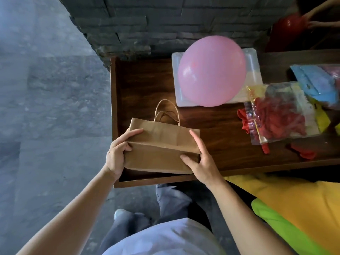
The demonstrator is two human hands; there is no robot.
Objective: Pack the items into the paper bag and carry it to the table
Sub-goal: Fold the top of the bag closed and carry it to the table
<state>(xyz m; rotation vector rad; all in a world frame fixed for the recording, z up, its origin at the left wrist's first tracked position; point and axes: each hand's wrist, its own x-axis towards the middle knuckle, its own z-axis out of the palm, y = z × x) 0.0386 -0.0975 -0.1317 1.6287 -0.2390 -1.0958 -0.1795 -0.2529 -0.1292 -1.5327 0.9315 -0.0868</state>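
Observation:
A folded brown paper bag [161, 144] with twisted handles lies flat at the near left end of the dark wooden table [143, 85]. My left hand [117, 153] grips its left edge and my right hand [200, 159] grips its right edge. A clear packet of red balloons [281, 116] lies to the right, with loose red balloons [303, 152] beside it. Blue and yellow packets [320, 83] lie further right. An inflated pink balloon [211, 70] rests on a white tray [254, 70] behind the bag.
A dark stone wall [165, 24] stands behind the table. Grey floor [46, 107] spreads to the left. A yellow and green cushion [294, 208] sits at the lower right. Another person's arm holds a red balloon [292, 23] at the top right.

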